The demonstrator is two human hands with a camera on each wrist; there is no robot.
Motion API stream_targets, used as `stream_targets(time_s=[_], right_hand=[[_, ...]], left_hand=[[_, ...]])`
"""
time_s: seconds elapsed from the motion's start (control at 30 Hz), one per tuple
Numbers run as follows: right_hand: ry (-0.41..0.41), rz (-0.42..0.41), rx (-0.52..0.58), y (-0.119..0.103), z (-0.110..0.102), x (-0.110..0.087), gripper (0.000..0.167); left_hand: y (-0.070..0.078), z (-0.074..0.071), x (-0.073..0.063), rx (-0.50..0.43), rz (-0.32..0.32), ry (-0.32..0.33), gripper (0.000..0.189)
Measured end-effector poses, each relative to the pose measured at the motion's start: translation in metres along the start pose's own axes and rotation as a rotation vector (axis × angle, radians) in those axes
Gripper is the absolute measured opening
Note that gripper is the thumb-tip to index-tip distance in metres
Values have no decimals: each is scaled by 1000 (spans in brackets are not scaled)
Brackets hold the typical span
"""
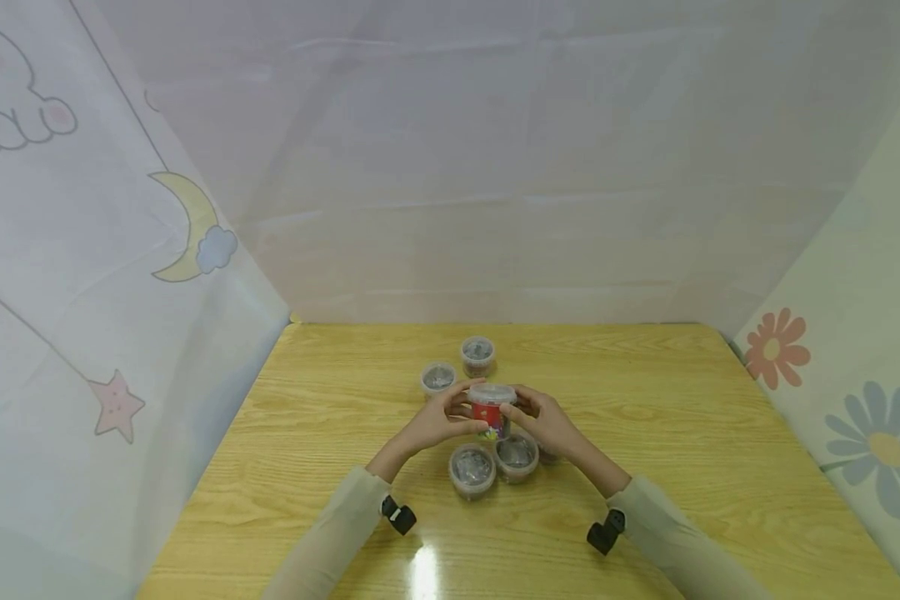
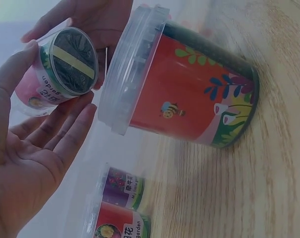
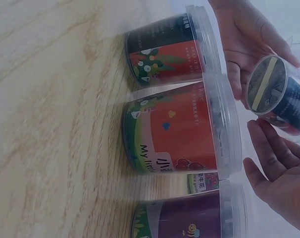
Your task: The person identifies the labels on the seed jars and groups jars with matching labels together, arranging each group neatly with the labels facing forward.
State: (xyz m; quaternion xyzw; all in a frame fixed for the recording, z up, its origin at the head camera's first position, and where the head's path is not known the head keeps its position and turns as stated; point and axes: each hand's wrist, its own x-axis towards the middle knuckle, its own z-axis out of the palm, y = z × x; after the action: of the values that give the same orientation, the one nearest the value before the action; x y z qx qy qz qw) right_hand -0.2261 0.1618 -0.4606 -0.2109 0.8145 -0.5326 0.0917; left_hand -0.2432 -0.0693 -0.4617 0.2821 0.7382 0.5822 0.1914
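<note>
Both hands hold a small lidded plastic tub [image 1: 492,414] above the table, one from each side. It has a red printed label and a clear lid. My left hand [image 1: 442,421] grips its left side, thumb in front and fingers behind. Opposite it, my right hand [image 1: 547,425] has its thumb on the front of the tub and fingers round the back. The left wrist view shows the held tub [image 2: 68,64] tilted, with a yellowish strip across its dark base. In the right wrist view, the same tub [image 3: 274,91] is between both hands' fingers.
Similar tubs stand below the hands: a front-left tub [image 1: 472,471] and one beside it [image 1: 517,457], with another partly hidden at the right. Two more, a back tub [image 1: 477,354] and a left tub [image 1: 438,377], stand farther off on the wooden table [image 1: 307,408].
</note>
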Motion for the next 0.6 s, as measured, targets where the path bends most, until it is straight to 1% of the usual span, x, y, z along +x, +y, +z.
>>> stream_targets(time_s=[0.13, 0.3, 0.4, 0.53, 0.6], right_hand=[[21, 38, 6, 14, 3, 4, 50], [27, 39, 6, 14, 4, 5, 51], [11, 27, 7, 2, 4, 2, 52], [1, 33, 14, -14, 4, -3, 55], [6, 49, 31, -14, 5, -3, 56]], left_hand=[[-1, 0, 1, -19, -11, 34, 69], [-3, -1, 1, -11, -20, 74, 69], [-3, -1, 2, -7, -24, 85, 69], [-1, 0, 1, -9, -30, 97, 70], [0, 1, 1, -7, -33, 103, 70]])
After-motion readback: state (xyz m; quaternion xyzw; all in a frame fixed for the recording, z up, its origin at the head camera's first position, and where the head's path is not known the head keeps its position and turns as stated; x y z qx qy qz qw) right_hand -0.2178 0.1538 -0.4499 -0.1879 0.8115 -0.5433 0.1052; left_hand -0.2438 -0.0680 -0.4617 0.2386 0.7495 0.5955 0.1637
